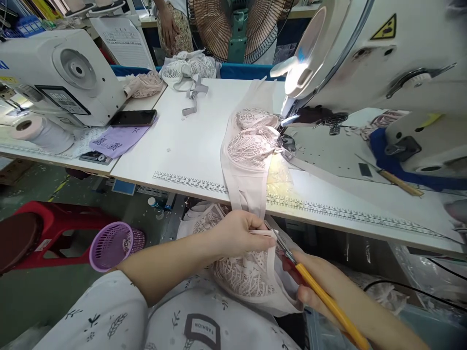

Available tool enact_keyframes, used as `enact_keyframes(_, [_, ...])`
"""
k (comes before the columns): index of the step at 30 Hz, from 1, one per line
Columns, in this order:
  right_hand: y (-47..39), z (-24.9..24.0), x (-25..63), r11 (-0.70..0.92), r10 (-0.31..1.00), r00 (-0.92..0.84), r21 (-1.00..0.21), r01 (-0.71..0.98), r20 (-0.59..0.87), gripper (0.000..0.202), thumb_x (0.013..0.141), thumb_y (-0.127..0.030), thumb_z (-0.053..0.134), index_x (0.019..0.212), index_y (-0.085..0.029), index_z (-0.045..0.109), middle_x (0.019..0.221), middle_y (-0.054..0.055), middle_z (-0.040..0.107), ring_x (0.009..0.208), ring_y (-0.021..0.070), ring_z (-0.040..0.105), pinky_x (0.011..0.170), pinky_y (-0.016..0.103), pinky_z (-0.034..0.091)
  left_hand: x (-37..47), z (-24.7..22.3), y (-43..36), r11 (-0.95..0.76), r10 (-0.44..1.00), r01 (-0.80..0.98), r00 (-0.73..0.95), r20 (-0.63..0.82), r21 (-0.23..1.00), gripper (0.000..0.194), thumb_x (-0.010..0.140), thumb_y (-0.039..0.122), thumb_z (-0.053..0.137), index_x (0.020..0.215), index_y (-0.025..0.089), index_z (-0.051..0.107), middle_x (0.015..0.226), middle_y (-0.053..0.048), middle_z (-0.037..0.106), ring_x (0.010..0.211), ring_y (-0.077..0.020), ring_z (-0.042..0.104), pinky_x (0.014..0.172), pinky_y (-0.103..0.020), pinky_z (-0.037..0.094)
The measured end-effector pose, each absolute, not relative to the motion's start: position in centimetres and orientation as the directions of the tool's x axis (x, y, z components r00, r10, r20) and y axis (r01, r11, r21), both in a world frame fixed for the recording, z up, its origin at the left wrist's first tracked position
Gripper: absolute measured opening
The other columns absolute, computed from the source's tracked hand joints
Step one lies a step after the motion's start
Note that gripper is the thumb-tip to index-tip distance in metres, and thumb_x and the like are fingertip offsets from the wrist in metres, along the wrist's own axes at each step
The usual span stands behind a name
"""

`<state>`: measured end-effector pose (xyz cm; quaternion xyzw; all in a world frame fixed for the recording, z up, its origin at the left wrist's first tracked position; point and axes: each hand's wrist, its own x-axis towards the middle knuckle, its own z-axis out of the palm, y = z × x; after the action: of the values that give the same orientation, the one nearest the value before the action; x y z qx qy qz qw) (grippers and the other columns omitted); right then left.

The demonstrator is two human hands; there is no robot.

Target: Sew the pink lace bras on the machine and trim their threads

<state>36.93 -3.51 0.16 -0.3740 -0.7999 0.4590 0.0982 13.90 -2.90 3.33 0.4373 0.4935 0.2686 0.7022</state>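
My left hand [239, 234] is closed, pinching a narrow pale strap edge of a pink lace bra just in front of the table edge. In my right hand [310, 279] are scissors [319, 287] with a long yellow handle and a bit of red showing. Their metal blades point up and left, at the strap beside my left fingertips. A lace bra piece [251, 146] lies on the table, one side under the needle area of the sewing machine [365, 63]. More lace bra fabric [244, 277] hangs over my lap, below both hands.
To the left stand a second sewing machine [73, 73], a thread cone [44, 132] and a phone [134, 117] on purple paper. Bras [189, 68] lie at the back. A wooden-handled tool [401, 183] rests right. Purple basket [115, 245] and red stool [62, 233] stand on the floor.
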Motion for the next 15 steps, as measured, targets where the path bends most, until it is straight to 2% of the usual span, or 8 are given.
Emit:
enact_keyframes(2, [-3.5,-0.1,37.1,0.326,0.632,-0.737,-0.781,0.532,-0.238,0.053,0.086,-0.074,0.035,0.075,-0.023,0.046,0.065,-0.002,0.043,0.056,0.0145,0.037,0.049,0.027,0.031,13.8,3.3,-2.8,0.494,0.8,0.046,0.367,-0.474,0.868,0.028,0.065,0.033,0.07,0.057,0.016,0.049,0.049,0.007,0.04,0.044,-0.0051,0.034,0.044,-0.02,0.024])
enact_keyframes(6, [-3.5,-0.5,37.4,0.356,0.631,-0.731,-0.739,0.572,-0.261,0.051,0.086,-0.072,0.036,0.072,-0.024,0.039,0.065,-0.002,0.043,0.055,0.0148,0.037,0.049,0.027,0.03,13.7,3.2,-2.4,0.529,0.786,0.001,0.376,-0.491,0.848,0.031,0.059,0.034,0.075,0.055,0.016,0.051,0.048,0.007,0.04,0.045,-0.005,0.033,0.044,-0.021,0.023])
enact_keyframes(15, [-3.6,-1.1,37.3,0.314,0.658,-0.715,-0.776,0.547,-0.238,0.037,0.087,-0.058,0.047,0.073,-0.023,0.044,0.062,-0.002,0.048,0.052,0.0142,0.042,0.047,0.027,0.034,13.6,2.7,-2.1,0.572,0.765,-0.035,0.383,-0.518,0.819,0.032,0.054,0.036,0.08,0.055,0.014,0.057,0.049,0.006,0.043,0.048,-0.0059,0.036,0.048,-0.022,0.025])
